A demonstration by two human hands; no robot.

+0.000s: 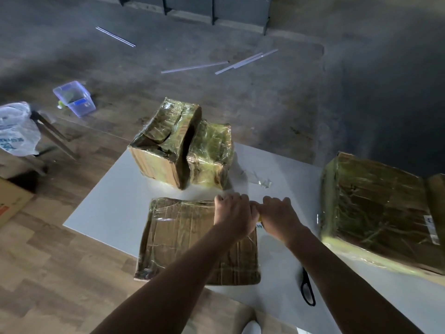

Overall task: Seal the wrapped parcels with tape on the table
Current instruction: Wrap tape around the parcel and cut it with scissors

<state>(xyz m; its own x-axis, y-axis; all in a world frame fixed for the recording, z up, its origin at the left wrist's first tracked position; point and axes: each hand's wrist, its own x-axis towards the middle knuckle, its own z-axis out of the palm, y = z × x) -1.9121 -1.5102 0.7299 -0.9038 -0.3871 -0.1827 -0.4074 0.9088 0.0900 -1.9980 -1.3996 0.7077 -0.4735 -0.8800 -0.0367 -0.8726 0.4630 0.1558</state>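
Scissors (307,288) lie lower right on the counter (108,208). The flat parcel (187,244) sits mid-frame. With both hands crowding one corner, the tape (259,221) could likely fold on itself or go down crooked and wrinkle. The left hand (232,213) curls its fingers over the parcel's upper right corner. The right hand (277,213) has its fingers closed round the yellow-edged tape, which barely shows. Behind stand two boxes (166,145).

Bench (108,208): white. Parcels: brown cardboard under glossy film with a yellow-green sheen. They are the flat parcel (183,239) at the near edge, the tall parcel (163,141) and small parcel (212,153) at the far edge, and the large parcel (378,213) at the right edge. Tape roll (259,219): yellow where visible. Scissors (304,276): black.
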